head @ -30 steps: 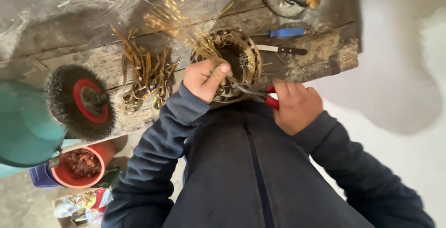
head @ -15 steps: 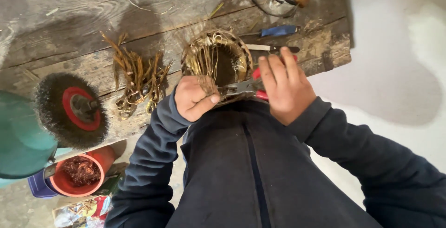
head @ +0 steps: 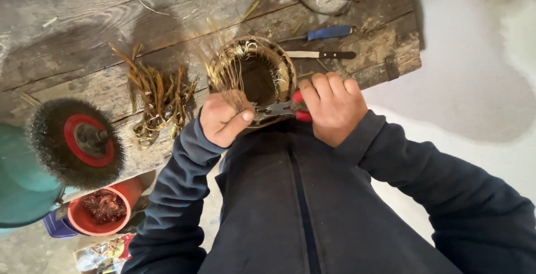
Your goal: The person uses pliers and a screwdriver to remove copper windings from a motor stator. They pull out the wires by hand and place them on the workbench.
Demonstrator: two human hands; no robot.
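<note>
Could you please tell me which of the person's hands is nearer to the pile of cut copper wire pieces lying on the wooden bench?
Left. The left hand grips wires at the ring-shaped winding core, just beside the wire pile. The right hand holds red-handled pliers on the core's far side.

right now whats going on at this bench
A person in a dark jacket stands at a worn wooden workbench, working on a round motor stator with copper wire sticking out of it. The left hand grips a bunch of those wires at the near rim, while the right hand holds red-handled pliers against the same spot. A pile of pulled wire strands lies to the left, beside a wire brush wheel. A knife lies behind the stator.
</note>
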